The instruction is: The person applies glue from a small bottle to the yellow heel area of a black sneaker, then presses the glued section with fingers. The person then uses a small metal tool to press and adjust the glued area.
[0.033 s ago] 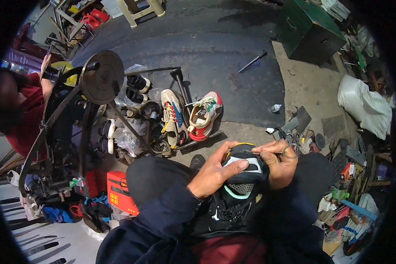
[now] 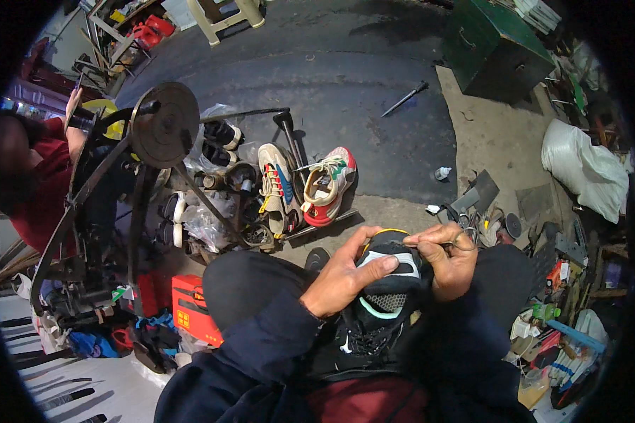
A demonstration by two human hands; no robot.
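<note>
A black sneaker (image 2: 384,285) with pale trim, a mint-green collar edge and dark laces sits between my knees, its laced part toward me. My left hand (image 2: 346,275) is closed around its left side, the thumb pressed on the pale trim. At the shoe's far right edge, my right hand (image 2: 446,261) is pinched on something thin. A thin curved loop (image 2: 467,241) shows by those fingers; its kind is too small to tell. A yellow edge (image 2: 388,231) runs along the shoe's far end.
A colourful pair of sneakers (image 2: 328,187) rests on a metal stand ahead. A black machine with a round wheel (image 2: 165,125) stands at left, beside a seated person in red (image 2: 46,183). An orange-red box (image 2: 194,310) lies by my left knee; tools (image 2: 476,194) lie at right.
</note>
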